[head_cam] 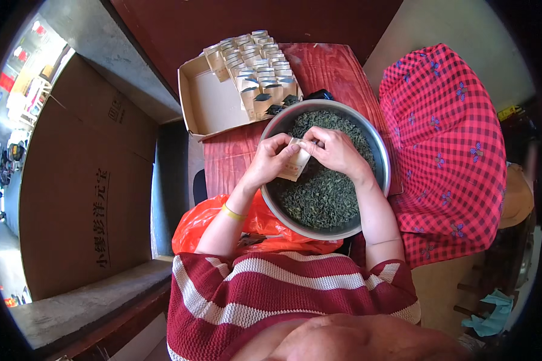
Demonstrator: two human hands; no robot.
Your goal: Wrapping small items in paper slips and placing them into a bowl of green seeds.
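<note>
A small pale paper packet (295,166) is held over a wide metal basin (385,168). My left hand (270,157) grips its left side, with the thumb near the top edge. My right hand (332,149) pinches the top right corner, the thumbs of both hands close together. Faint printing shows low on the packet; its contents are hidden. Dark green dried leaves (321,205), looking like tea, fill much of the basin below my hands. Beyond it, a shallow cardboard box (210,101) holds rows of similar brown paper packets (256,58); the nearest ones gape at the top.
Basin and box rest on a reddish wooden table (226,167). An orange-red plastic bag (198,225) lies between the table and my body. Red checked fabric (442,149) covers something bulky on the right. A large cardboard panel (81,162) bearing writing stands left.
</note>
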